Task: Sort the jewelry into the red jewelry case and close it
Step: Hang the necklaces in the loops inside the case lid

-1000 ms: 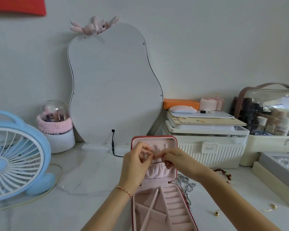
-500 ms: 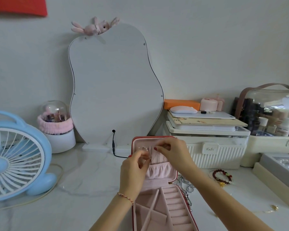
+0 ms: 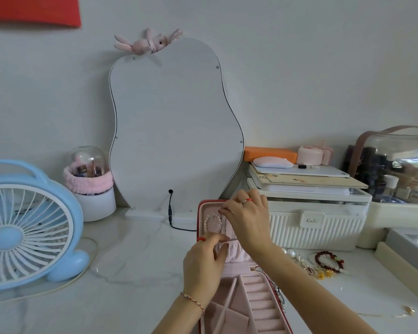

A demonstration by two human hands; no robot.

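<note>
Red jewelry case (image 3: 199, 222) stands open at the near edge of the marble tabletop (image 3: 121, 256), lid upright, pink-lined tray flat toward the person. Pearl necklace (image 3: 212, 222) hangs in a loop against the inside of the lid, above the gathered pink pocket (image 3: 234, 253).

Left hand (image 3: 204, 263): fingers curled at the pocket's top edge, thumb and forefinger pinched at the lower end of the necklace. Right hand (image 3: 247, 220): raised before the lid's upper right part, fingertips together near the top of the necklace; whether it actually grips the strand cannot be told. Ring on one finger.

Right of the case, on the tabletop: loose pearl earrings (image 3: 288, 252), a dark red bead bracelet (image 3: 328, 261), small gold pieces (image 3: 323, 274). Blue fan (image 3: 27, 227) at the left edge. Curved mirror (image 3: 174, 126) against the wall behind, white ribbed storage box (image 3: 316, 227) to its right.
</note>
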